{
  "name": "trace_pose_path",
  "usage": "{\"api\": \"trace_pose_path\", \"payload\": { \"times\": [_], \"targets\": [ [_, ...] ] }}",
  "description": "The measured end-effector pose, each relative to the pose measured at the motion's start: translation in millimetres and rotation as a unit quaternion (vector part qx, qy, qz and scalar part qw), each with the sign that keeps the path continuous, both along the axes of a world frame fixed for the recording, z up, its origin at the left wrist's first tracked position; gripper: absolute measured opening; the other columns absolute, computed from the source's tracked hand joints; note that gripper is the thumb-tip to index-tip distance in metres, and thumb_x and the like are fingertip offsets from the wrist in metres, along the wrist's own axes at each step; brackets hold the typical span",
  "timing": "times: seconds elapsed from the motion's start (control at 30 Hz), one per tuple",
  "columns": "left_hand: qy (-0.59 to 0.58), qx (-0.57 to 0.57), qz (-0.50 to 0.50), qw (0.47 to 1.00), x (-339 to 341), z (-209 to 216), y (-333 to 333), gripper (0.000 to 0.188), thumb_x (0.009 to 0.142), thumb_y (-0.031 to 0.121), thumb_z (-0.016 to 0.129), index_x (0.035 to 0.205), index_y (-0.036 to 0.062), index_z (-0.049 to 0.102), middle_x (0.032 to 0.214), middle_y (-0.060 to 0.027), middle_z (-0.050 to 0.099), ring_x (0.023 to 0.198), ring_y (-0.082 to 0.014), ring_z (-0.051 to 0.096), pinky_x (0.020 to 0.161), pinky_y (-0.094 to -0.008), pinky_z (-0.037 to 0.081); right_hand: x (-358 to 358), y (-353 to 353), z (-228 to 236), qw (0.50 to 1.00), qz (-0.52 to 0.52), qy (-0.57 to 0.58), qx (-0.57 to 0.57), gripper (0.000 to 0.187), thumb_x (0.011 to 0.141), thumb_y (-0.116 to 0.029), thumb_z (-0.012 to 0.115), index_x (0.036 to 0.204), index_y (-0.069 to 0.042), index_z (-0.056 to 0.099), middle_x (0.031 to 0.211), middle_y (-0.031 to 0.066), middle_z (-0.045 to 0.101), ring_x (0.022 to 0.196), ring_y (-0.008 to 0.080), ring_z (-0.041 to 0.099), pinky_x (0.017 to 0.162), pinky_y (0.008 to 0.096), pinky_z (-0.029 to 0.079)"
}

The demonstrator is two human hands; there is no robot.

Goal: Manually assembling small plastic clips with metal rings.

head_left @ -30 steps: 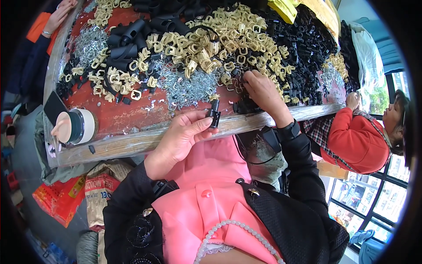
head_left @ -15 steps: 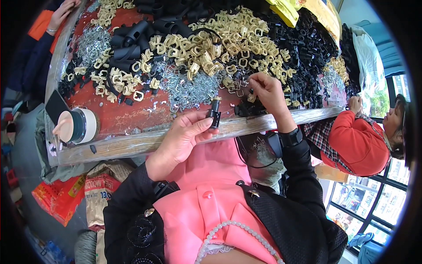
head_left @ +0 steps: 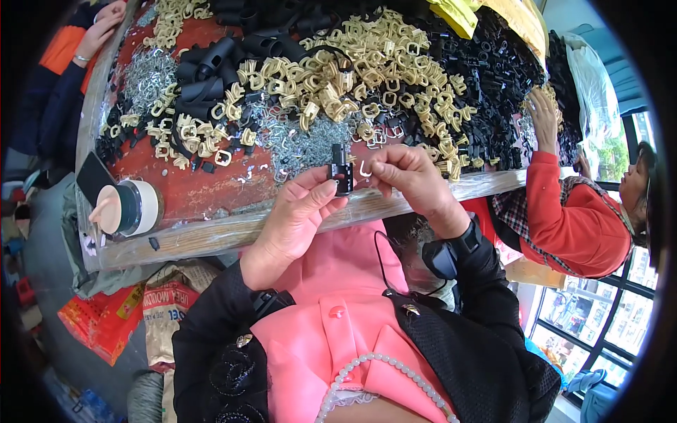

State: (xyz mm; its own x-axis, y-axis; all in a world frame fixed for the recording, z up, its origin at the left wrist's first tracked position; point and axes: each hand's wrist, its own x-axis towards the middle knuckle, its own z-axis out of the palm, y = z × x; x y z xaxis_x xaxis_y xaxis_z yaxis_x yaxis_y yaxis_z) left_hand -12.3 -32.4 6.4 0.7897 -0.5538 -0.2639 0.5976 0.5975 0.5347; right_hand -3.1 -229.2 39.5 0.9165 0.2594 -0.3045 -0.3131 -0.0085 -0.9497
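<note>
My left hand [head_left: 300, 211] is closed on a small black plastic part [head_left: 343, 182], held upright over the table's near edge between thumb and fingers. Just to its right, my right hand [head_left: 416, 180] pinches a small U-shaped metal clip [head_left: 364, 168], its bend pointing toward the black part without touching it. Behind both hands lies a pile of small silvery metal pieces [head_left: 310, 144]. Several cream plastic rings [head_left: 391, 84] are heaped beyond them, and a few more metal clips [head_left: 389, 132] lie close behind my right hand.
The red tabletop [head_left: 190, 194] has a wooden edge [head_left: 204, 240] wrapped in film. A round container [head_left: 137, 206] stands at the left beside a dark flat panel [head_left: 94, 175]. Black tubes [head_left: 204, 70] lie farther back. A person in red [head_left: 575, 229] reaches over the table at right; another person's hands [head_left: 99, 32] show at far left.
My right hand has come left and nearer from the parts pile, now with a clip beside the black part. The brass-coloured tip no longer shows on that part. The person at right has reached forward.
</note>
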Motion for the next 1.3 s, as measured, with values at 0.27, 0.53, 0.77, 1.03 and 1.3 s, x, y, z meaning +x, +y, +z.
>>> {"api": "trace_pose_path", "payload": {
  "times": [0.27, 0.53, 0.77, 1.03, 1.3],
  "targets": [
    [-0.022, -0.037, 0.018, 0.999, 0, 1, 0, 0.027, 0.079, 0.013, 0.057, 0.102, 0.0009, 0.051, 0.098, -0.0101, 0.056, 0.092, -0.0148, 0.053, 0.083, -0.0262, 0.042, -10, 17, 1, 0.997, 0.032, -0.054, -0.041, 0.013, 0.083, -0.013, 0.053, 0.081, 0.0, 0.055, 0.069, 0.0017, 0.055, 0.056, 0.0032, 0.047, 0.047, 0.0176, 0.039],
    [-0.014, -0.041, 0.022, 0.999, 1, 1, 0, 0.025, 0.079, 0.011, 0.056, 0.101, -0.0007, 0.051, 0.097, -0.01, 0.057, 0.093, -0.0173, 0.054, 0.082, -0.0265, 0.044, -10, 18, 2, 0.972, 0.033, -0.159, -0.169, 0.011, 0.08, -0.011, 0.055, 0.08, -0.001, 0.053, 0.056, 0.002, 0.051, 0.049, 0.0057, 0.051, 0.044, 0.0224, 0.041],
    [0.014, -0.03, 0.019, 0.999, -1, 4, -2, 0.024, 0.079, 0.011, 0.056, 0.1, -0.0003, 0.051, 0.096, -0.0104, 0.057, 0.09, -0.0191, 0.056, 0.078, -0.0257, 0.047, -14, 11, -1, 0.983, 0.036, -0.134, -0.119, 0.011, 0.08, -0.01, 0.054, 0.077, -0.001, 0.048, 0.059, 0.0039, 0.051, 0.052, 0.0069, 0.051, 0.047, 0.0245, 0.041],
    [0.03, -0.018, -0.029, 0.999, -6, 5, -2, 0.025, 0.08, 0.01, 0.055, 0.103, 0.0006, 0.051, 0.095, -0.0093, 0.058, 0.084, -0.0189, 0.058, 0.07, -0.0243, 0.049, -16, 14, 13, 0.902, 0.004, -0.392, -0.181, 0.008, 0.073, -0.005, 0.057, 0.078, -0.004, 0.05, 0.069, 0.0071, 0.047, 0.066, 0.0217, 0.049, 0.057, 0.0311, 0.04],
    [0.033, 0.009, -0.044, 0.998, -9, 7, -5, 0.028, 0.08, 0.011, 0.054, 0.106, -0.0001, 0.05, 0.096, -0.0079, 0.058, 0.082, -0.0161, 0.058, 0.068, -0.0221, 0.05, -25, 16, 9, 0.856, 0.014, -0.447, -0.259, 0.016, 0.067, 0.001, 0.061, 0.079, -0.002, 0.051, 0.076, 0.0087, 0.049, 0.07, 0.0247, 0.049, 0.059, 0.031, 0.041]
  ]
}}
